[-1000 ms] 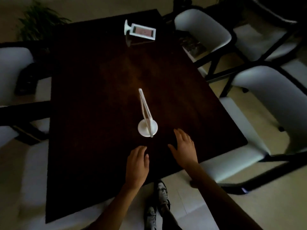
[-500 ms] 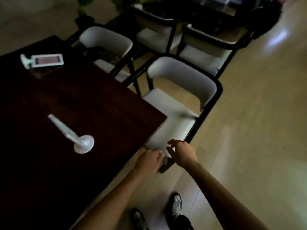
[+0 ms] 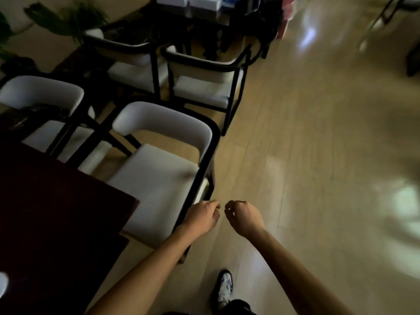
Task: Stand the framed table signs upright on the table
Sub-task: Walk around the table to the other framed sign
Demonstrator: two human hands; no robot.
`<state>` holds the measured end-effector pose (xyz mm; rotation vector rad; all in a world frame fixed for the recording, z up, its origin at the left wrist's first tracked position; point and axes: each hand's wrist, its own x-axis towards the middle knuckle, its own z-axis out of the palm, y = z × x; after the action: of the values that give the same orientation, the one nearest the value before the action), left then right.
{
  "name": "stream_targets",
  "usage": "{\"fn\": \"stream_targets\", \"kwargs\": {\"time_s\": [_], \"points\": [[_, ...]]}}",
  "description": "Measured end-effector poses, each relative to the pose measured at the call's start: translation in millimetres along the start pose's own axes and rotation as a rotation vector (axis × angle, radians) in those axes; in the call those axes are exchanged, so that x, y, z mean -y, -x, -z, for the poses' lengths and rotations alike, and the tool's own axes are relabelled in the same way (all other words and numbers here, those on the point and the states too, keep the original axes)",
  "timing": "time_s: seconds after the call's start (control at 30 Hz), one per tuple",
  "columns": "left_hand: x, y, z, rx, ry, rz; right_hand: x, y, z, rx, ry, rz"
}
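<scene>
Only a corner of the dark wooden table [image 3: 56, 212] shows at the lower left. A white sliver of a sign's round base [image 3: 2, 284] pokes in at the left edge; the rest of the signs are out of frame. My left hand [image 3: 201, 217] hovers past the table's corner, over the edge of a chair, fingers loosely curled with nothing in them. My right hand [image 3: 244, 218] hangs beside it over the floor, also curled and holding nothing.
A white-cushioned chair with a black frame [image 3: 159, 178] stands against the table's right side, with more chairs [image 3: 200, 87] behind it. Pale wooden floor [image 3: 318, 155] stretches to the right. A plant [image 3: 68, 17] and a cluttered dark table [image 3: 193, 10] are at the back. My shoe [image 3: 225, 289] is below.
The view has swung right, away from the table, so the signs have slid out of frame. Both hands have left the tabletop and curled, and now hang over the chair edge and floor.
</scene>
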<state>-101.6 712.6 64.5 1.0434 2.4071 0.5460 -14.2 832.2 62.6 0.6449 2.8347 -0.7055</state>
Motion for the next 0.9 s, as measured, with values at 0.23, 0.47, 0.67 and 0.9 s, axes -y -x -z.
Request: {"fn": "stream_targets", "kwargs": {"time_s": [0.23, 0.47, 0.67, 0.9], "points": [[-59, -94, 5, -0.014, 0.023, -0.034, -70, -68, 59, -0.049, -0.033, -0.022], [-71, -194, 23, -0.073, 0.154, 0.03, -95, -158, 103, -0.048, -0.071, -0.06], [-62, -304, 45, -0.108, 0.227, 0.071, -113, -263, 142, -0.036, -0.033, -0.053], [-58, -413, 84, -0.094, 0.241, 0.103, -126, -374, 184, -0.025, -0.023, -0.019]]}}
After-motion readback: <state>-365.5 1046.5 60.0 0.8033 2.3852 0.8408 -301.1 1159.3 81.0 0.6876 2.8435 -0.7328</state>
